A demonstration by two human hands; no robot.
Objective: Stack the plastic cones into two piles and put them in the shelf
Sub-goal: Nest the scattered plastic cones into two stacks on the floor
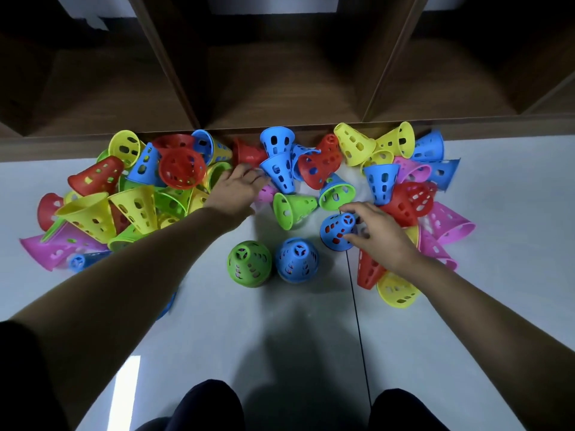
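Several perforated plastic cones in red, yellow, blue, green and pink lie jumbled on the pale floor in front of a dark wooden shelf [280, 88]. Two cones stand upright near me: a green cone [249, 267] and a blue cone [297, 259]. My right hand [379, 234] grips another blue cone [336, 230], which has red showing through its holes, with the thumb over its top. My left hand [239, 188] reaches forward with fingers stretched over a pink cone [266, 194], partly hidden beneath it, beside a lying blue cone [280, 174].
A green cone [291, 209] lies on its side between my hands. Heaps of cones spread left [124, 197] and right [413, 197]. The shelf's open compartments are dark. My knees [205, 405] show at the bottom edge.
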